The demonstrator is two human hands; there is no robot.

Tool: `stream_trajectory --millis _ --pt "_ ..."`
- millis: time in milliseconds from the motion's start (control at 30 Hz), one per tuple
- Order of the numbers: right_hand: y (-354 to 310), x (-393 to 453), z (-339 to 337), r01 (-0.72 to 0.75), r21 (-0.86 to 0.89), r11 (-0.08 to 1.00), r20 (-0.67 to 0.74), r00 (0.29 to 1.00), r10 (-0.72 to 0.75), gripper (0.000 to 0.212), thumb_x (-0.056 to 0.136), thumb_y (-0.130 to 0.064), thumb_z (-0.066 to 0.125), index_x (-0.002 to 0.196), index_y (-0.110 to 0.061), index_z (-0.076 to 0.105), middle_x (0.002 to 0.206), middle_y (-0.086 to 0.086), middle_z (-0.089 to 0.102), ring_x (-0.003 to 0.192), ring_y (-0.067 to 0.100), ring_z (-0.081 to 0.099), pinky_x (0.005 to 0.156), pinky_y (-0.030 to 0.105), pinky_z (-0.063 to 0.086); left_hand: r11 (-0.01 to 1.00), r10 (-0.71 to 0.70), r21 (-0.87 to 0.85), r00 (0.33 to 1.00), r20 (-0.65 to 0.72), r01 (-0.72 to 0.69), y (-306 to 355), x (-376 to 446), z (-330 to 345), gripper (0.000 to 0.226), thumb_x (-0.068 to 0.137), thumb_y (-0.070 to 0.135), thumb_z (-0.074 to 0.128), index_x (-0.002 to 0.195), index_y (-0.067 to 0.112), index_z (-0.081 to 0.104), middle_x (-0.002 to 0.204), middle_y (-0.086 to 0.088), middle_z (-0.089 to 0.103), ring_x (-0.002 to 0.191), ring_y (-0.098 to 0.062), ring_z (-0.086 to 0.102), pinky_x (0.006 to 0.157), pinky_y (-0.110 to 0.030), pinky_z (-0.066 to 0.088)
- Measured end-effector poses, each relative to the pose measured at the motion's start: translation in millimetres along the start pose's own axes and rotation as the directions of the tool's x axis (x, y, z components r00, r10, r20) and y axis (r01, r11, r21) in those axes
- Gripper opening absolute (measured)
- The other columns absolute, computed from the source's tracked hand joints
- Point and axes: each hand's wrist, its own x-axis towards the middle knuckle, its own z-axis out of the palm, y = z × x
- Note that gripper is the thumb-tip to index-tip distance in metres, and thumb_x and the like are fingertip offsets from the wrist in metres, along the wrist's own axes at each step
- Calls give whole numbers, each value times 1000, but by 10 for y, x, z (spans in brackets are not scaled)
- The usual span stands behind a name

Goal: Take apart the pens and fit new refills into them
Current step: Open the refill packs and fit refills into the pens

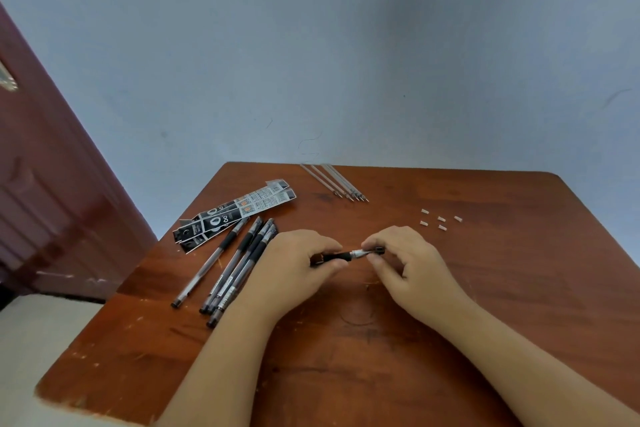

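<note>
My left hand grips a pen by its black rubber grip, held level just above the brown table. My right hand pinches the pen's tip end, where a small dark piece sits between thumb and fingers. Most of the pen's barrel is hidden inside my left palm. Several clear pens with black grips lie in a loose bundle left of my left hand. Several bare refills lie side by side at the table's far edge.
Black and white refill packets lie at the table's far left. Several tiny white caps are scattered to the right beyond my right hand. A dark red door stands at the left; a grey wall lies behind the table.
</note>
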Motion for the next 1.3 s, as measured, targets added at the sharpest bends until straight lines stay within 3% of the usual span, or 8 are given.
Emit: stream_trajectory --millis 167,233,300,400,467,700,1100,1300 --pt "28 4 -47 72 -21 997 -18 997 -73 26 75 -27 48 81 -11 68 76 0 66 79 9 48 64 35 50 998 58 -15 998 10 -57 -49 -16 -39 22 73 25 61 87 13 73 78 2 70 74 -5 58 66 -7 39" --pt "33 3 -60 76 -20 997 -24 997 -76 26 74 -28 49 81 -12 68 76 -1 65 79 9 48 60 41 51 997 80 -24 996 30 -79 -61 -21 -48 22 72 21 59 86 12 73 78 2 70 83 -6 55 73 -7 41" --pt "27 3 -74 72 -23 997 0 997 -72 26 74 -28 52 83 -11 69 75 -1 64 79 8 47 61 37 50 994 101 -39 994 40 -99 -56 -27 -50 21 72 18 61 86 10 73 78 -1 71 88 -7 53 79 -4 37" --pt "22 12 -125 49 -18 999 35 998 -49 20 69 -19 62 84 -9 71 71 -3 60 77 8 46 63 32 46 993 93 -82 995 40 -89 -43 -21 -56 19 72 18 64 87 10 74 78 -1 70 80 -7 56 73 -6 40" --pt "15 11 -156 56 -4 998 42 998 -56 19 67 -15 64 82 -9 72 70 -3 59 74 8 47 63 28 44 991 69 -116 997 30 -65 -27 -25 -64 14 74 12 71 88 11 74 75 4 66 72 -7 56 69 -10 41" --pt "-9 5 -186 85 42 996 44 995 -87 15 64 -13 67 76 -7 71 67 -5 54 68 1 45 67 4 37 981 45 -191 999 12 -42 -15 -44 -77 14 70 4 74 82 11 74 67 20 54 76 -4 54 64 -5 40" --pt "-30 8 -148 134 25 991 64 989 -135 27 73 -29 54 76 -7 69 69 -7 50 67 5 45 63 13 41 980 82 -181 997 0 -81 -47 -41 -51 11 71 10 72 81 13 74 68 22 54 76 3 54 64 -4 39" --pt "2 -11 -74 70 -30 997 -28 997 -71 23 74 -24 53 78 -6 68 71 3 60 71 6 45 69 11 37 988 83 -128 995 -49 -88 -61 -22 39 19 69 19 63 82 10 73 72 2 65 69 -6 55 67 -13 41"
